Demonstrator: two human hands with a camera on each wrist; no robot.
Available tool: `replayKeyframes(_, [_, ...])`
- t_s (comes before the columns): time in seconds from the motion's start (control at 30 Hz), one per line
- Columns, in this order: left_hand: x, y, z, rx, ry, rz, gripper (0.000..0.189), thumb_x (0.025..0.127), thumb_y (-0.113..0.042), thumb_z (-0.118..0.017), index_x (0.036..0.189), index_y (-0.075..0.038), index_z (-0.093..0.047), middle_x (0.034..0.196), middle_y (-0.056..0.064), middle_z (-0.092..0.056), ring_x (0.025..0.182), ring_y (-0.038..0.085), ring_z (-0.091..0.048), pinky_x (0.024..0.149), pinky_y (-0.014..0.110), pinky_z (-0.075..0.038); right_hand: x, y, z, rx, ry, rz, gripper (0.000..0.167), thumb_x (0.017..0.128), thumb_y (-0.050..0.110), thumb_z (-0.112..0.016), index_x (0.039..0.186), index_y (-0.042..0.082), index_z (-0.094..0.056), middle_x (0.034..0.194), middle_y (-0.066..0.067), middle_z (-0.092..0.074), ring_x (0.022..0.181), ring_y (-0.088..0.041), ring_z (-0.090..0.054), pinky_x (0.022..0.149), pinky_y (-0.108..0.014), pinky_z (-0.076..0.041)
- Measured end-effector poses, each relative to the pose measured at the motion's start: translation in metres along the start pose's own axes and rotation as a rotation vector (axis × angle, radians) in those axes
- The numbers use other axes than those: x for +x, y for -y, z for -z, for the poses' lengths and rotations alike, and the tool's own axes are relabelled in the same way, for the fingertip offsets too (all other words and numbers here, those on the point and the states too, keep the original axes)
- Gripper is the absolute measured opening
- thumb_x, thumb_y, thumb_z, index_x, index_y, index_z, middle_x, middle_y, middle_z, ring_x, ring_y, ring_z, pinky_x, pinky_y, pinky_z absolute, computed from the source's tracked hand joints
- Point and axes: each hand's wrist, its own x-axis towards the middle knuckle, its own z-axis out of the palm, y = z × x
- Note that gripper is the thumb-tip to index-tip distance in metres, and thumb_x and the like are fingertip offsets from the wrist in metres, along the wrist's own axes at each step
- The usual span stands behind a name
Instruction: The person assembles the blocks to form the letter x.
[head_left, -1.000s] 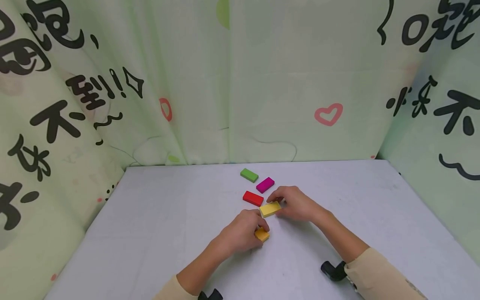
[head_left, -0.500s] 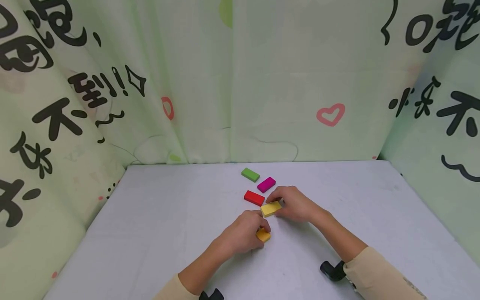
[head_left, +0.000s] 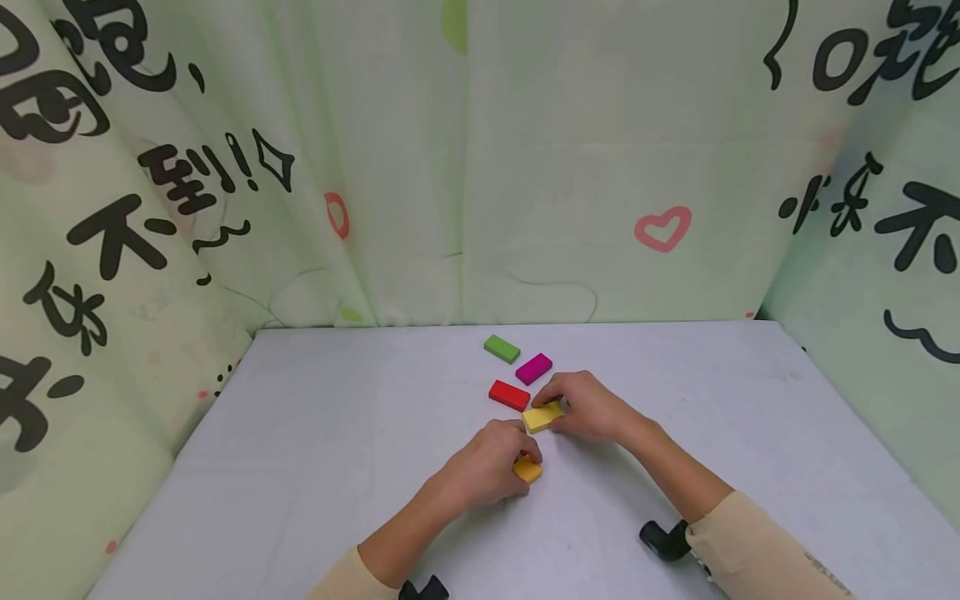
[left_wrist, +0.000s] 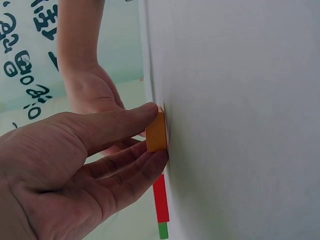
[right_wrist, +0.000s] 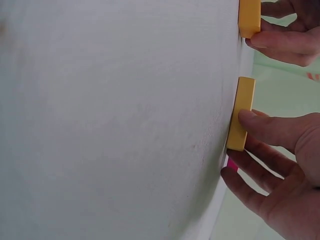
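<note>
My left hand (head_left: 491, 462) pinches an orange-yellow block (head_left: 528, 469) between thumb and fingers, low on the white table. In the left wrist view the thumb lies on one end of this orange block (left_wrist: 156, 132). Just beyond it, my right hand (head_left: 588, 406) holds a paler yellow block (head_left: 542, 417); in the right wrist view the thumb presses the side of that yellow block (right_wrist: 241, 114). Behind the pale block lie a red block (head_left: 509, 395), a magenta block (head_left: 533, 369) and a green block (head_left: 502, 349), staggered toward the back edge.
The white table (head_left: 337, 433) ends at a pale green curtain (head_left: 555, 167) with dark lettering and hearts, which also hangs along both sides. Black camera mounts (head_left: 665, 541) sit at both wrists beside beige sleeves (head_left: 757, 550).
Both hands keep their grips and hardly move. The whole head view has shifted slightly; the blocks keep their places on the table.
</note>
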Motion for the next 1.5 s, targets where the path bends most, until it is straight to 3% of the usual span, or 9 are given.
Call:
replayKeyframes(0.83, [-0.001, 0.004, 0.001, -0.024, 0.016, 0.003, 0.031, 0.081, -0.012, -0.09, 0.11, -0.013, -0.08, 0.095, -0.007, -0.063, 0.083, 0.004, -0.054, 0.073, 0.015, -0.05, 0.0, 0.002, 0.0, -0.009, -0.005, -0.002, 0.03, 0.084, 0.002, -0.084, 0.113, 0.009, -0.08, 0.107, -0.001, -0.075, 0.105, -0.02, -0.067, 0.09, -0.036, -0.061])
replayKeyframes(1.13, [-0.006, 0.01, 0.006, 0.023, 0.025, 0.025, 0.035, 0.082, -0.02, -0.09, 0.116, -0.019, -0.08, 0.107, -0.007, -0.068, 0.092, 0.004, -0.058, 0.079, 0.016, -0.054, -0.002, 0.003, 0.001, -0.018, -0.006, -0.008, 0.029, 0.085, 0.002, -0.084, 0.113, 0.009, -0.08, 0.106, 0.0, -0.075, 0.105, -0.021, -0.068, 0.091, -0.037, -0.061])
replayKeyframes(1.37, [-0.017, 0.019, 0.009, 0.098, 0.008, -0.101, 0.029, 0.09, -0.02, -0.082, 0.119, -0.019, -0.079, 0.118, -0.008, -0.07, 0.111, 0.007, -0.063, 0.096, 0.023, -0.055, -0.003, 0.005, 0.001, -0.013, -0.002, -0.035, 0.029, 0.084, 0.003, -0.084, 0.112, 0.011, -0.081, 0.107, 0.0, -0.075, 0.105, -0.02, -0.067, 0.092, -0.037, -0.061])
replayKeyframes(1.5, [-0.028, 0.02, 0.014, 0.151, 0.045, -0.133, 0.028, 0.094, -0.018, -0.077, 0.122, -0.023, -0.078, 0.134, -0.007, -0.067, 0.128, 0.013, -0.061, 0.107, 0.03, -0.052, -0.004, 0.006, 0.002, -0.021, -0.003, -0.053, 0.03, 0.084, 0.003, -0.085, 0.112, 0.011, -0.081, 0.107, 0.0, -0.074, 0.106, -0.02, -0.066, 0.092, -0.037, -0.061])
